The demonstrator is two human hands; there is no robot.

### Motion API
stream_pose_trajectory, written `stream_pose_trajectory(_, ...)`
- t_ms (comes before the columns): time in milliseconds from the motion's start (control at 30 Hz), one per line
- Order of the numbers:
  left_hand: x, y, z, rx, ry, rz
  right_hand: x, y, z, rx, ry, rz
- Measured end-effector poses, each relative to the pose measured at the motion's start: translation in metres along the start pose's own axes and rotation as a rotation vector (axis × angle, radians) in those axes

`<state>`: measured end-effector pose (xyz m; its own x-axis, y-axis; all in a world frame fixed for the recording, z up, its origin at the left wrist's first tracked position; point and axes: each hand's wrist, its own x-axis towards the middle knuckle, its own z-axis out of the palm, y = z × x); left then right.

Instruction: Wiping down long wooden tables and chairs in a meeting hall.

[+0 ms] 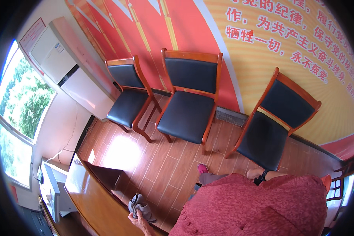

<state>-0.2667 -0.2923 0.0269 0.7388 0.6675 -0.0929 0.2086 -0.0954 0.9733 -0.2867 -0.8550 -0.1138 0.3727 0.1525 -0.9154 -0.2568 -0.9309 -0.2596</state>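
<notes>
A crumpled grey cloth is gripped in my left hand, its fingers closed round the fabric. The hand is beside the edge of a wooden desk, at the bottom of the view. My right hand shows only in part past my red patterned shirt, with a black band on its wrist. Its fingers are too hidden to read, and nothing can be made out in them. The nearest thing to it is the right-hand wooden chair with a black seat.
Two more black-seated chairs stand along the red and yellow wall. A tall white air conditioner fills the corner by the window. A white monitor sits behind the desk. Tiled floor lies between.
</notes>
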Motion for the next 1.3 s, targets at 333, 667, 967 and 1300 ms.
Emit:
stream_pose_trajectory(333, 0.091, 0.075, 0.145, 0.191, -0.274, 0.043, 0.127, 0.031, -0.087, 1.1, 0.36, -1.032)
stream_pose_trajectory(667, 0.2, 0.147, 0.399, 0.276, -0.907, 0.413, -0.014, -0.059, -0.137, 1.032, 0.697, -0.135)
stream_pose_trajectory(967, 0.232, 0.227, 0.653, 0.021, -1.089, 0.903, -0.035, -0.122, -0.233, 1.075, 1.387, -0.004)
stream_pose_trajectory(1300, 0.307, 0.221, 0.794, 0.069, -0.786, 0.816, -0.09, -0.152, -0.453, 0.478, 1.476, -0.005)
